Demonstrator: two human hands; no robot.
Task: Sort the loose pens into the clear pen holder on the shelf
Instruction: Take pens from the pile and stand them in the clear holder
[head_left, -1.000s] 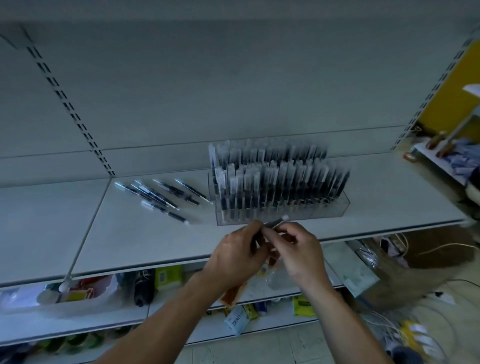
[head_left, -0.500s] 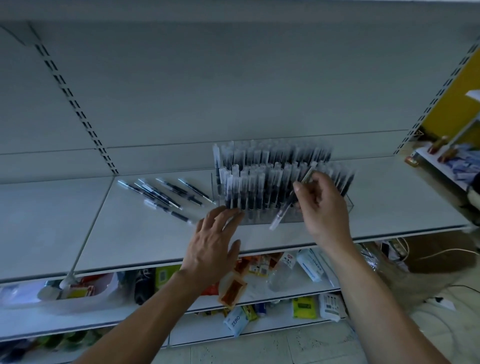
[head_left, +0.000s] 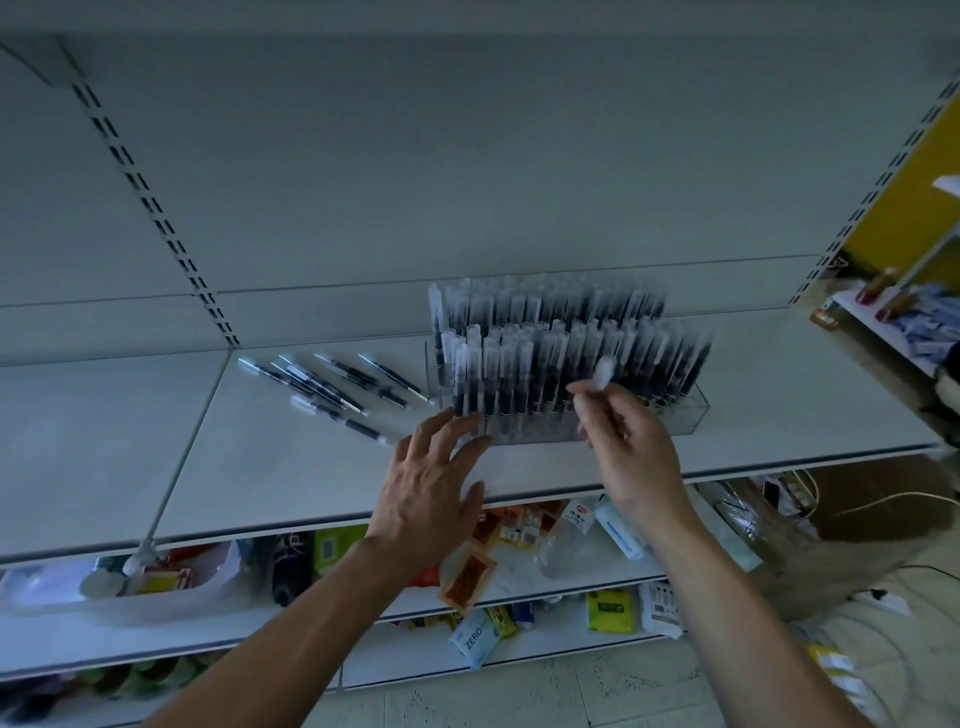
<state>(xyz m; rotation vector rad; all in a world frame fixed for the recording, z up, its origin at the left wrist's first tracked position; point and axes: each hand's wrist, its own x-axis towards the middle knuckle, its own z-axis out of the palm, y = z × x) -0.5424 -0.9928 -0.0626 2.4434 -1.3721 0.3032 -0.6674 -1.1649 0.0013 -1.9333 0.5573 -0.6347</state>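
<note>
- The held pen (head_left: 602, 371) stands nearly upright, cap up, just in front of the near row of the clear pen holder (head_left: 691, 415).
- The right hand (head_left: 631, 457) pinches it between thumb and fingertips.
- The loose pens (head_left: 332, 387) lie on the shelf (head_left: 779, 374) left of the holder, their long axes running far-left to near-right.
- The left hand (head_left: 428, 483), fingers spread and empty, is nearer them.

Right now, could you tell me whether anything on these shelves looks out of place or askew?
Yes: several loose pens lie flat and crisscrossed on the shelf left of the holder, not upright in it like the rest. Below, packets lie jumbled and tilted. The right hand pinches one more pen.
</note>
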